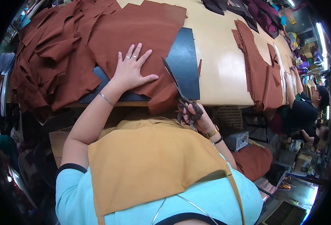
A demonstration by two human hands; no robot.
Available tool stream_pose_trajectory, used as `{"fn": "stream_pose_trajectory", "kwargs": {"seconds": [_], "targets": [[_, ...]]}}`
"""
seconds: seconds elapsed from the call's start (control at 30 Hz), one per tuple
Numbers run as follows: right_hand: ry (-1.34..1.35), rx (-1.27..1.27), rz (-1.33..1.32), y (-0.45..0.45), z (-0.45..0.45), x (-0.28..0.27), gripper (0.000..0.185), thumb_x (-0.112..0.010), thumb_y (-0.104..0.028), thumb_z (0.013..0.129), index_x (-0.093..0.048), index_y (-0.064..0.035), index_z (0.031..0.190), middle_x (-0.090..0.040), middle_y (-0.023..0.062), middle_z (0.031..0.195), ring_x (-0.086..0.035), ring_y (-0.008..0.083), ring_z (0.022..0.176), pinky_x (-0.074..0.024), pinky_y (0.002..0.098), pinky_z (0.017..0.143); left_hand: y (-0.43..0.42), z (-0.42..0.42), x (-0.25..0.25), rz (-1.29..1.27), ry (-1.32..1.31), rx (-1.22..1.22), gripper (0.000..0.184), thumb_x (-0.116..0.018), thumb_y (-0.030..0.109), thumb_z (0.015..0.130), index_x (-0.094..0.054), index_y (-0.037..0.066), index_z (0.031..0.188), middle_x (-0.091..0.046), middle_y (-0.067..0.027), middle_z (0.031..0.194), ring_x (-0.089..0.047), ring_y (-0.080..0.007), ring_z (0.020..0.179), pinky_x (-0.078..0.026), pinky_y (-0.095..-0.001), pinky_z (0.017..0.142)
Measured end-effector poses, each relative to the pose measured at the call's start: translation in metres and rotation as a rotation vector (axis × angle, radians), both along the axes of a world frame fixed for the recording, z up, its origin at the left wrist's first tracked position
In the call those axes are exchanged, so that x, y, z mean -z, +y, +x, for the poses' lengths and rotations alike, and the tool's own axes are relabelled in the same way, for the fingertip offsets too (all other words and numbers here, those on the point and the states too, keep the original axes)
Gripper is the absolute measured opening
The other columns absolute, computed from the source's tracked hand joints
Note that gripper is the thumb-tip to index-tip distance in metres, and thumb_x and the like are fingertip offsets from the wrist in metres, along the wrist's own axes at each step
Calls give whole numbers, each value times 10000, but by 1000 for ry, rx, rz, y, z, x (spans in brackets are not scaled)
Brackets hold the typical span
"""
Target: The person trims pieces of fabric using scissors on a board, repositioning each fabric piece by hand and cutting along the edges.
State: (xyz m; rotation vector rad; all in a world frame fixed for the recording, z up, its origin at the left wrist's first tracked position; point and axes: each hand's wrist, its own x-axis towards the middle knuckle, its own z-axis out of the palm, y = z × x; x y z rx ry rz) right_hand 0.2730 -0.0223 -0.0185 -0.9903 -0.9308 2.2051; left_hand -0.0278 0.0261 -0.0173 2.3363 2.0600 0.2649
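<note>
My left hand [132,69] lies flat with its fingers spread on a reddish-brown fabric piece [135,32]. Under that cloth is a dark blue-grey cutting board [188,67], showing at its right side and along the front. My right hand [193,115] is wrapped round the cloth-bound handles of large scissors [171,73]. Their long dark blades point up and away, beside the right edge of the fabric. A corner of the cloth [162,101] hangs over the table's front edge, just left of the scissors.
Crumpled reddish-brown fabric [49,48] heaps up on the left. More cut pieces [257,67] lie to the right on the cream table [221,56], with dark garments [263,15] at the back. A co-worker [308,105] leans at the table's right end. A grey metal box [237,140] stands below.
</note>
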Motion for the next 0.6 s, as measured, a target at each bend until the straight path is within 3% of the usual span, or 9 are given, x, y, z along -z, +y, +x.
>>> {"fn": "stream_pose_trajectory", "kwargs": {"seconds": [0.37,0.6], "targets": [[-55,51,4,-4,-2,0,293,-633,-320,912,-546,-47,850,-565,41,642,-558,128,557,-489,273,547,-13,24,-2,-12,-14,-115,952,-498,775,748,-308,195,1477,-175,-199,1547,-137,-371,1435,-146,-703,1050],[-54,40,4,-8,-1,2,308,-626,-340,916,-544,-52,842,-563,33,639,-559,103,570,-488,261,547,-15,32,-10,-113,-27,-170,860,-474,720,813,-275,230,1490,-147,-198,1553,-122,-404,1432,-160,-703,1048]]}}
